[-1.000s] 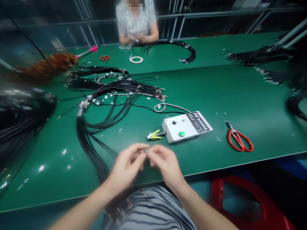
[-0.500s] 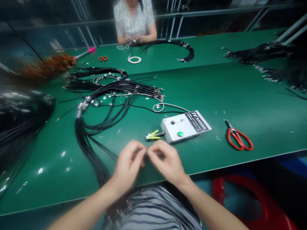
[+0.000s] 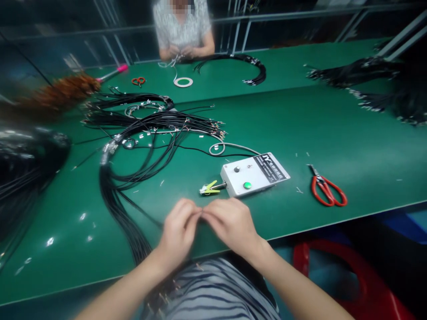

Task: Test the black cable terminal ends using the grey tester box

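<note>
A worker's left hand (image 3: 176, 231) and right hand (image 3: 233, 222) met fingertip to fingertip just above the near edge of a green table (image 3: 320, 124). The fingers of each hand were drawn into a narrow pinch; whether they gripped a wire end or nothing at all could not be told, since anything between them was too small and blurred to see.

The bundle of black cables (image 3: 110, 195) lay to the left of the hands, curving down over the table's edge, with copper-coloured ends (image 3: 163, 298) showing by the worker's striped clothing (image 3: 213, 298). One thin cable (image 3: 142, 209) ran from the bundle toward the left hand and was lost to view there.

The step in hand appeared to be close fingertip work, the two pinches acting as a pair. Any next move would call for an even, light pinch and care not to tug the loose cables.

Just beyond the hands sat a white control box (image 3: 238, 175) with a yellow-green clip (image 3: 210, 188) at its left end, apart from the fingers. Red-handled cutters (image 3: 328, 190) lay to the right, untouched. Across the table, a co-worker (image 3: 183, 31) handled white strands (image 3: 168, 65).
</note>
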The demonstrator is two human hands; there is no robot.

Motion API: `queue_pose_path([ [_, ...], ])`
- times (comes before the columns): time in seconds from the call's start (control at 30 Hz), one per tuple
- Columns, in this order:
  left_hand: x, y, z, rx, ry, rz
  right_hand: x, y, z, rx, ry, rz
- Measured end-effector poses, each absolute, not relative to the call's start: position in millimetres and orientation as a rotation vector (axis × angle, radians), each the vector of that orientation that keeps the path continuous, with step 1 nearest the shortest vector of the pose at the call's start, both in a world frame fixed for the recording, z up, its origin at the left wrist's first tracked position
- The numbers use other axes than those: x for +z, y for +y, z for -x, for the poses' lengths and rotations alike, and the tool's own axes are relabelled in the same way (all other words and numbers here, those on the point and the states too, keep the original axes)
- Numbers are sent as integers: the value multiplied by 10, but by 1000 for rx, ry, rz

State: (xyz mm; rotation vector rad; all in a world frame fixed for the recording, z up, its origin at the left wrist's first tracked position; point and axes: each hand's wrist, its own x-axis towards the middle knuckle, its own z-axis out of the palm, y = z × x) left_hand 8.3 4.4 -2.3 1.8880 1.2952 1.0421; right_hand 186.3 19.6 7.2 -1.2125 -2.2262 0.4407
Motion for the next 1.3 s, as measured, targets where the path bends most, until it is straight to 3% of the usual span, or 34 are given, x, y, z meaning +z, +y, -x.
queue_pose_path([
  [0.23,-52,137,-9,998,1152,-1983,82,302,-1942,68,-2427,1003],
  [0.5,-12,324,-77,1076,1427,-1633,191,668,-2028,-211,-2532,1271],
  [1.3,-151,496,-179,1016,1521,-1661,188,841,-1976,-204,-2683,1224],
])
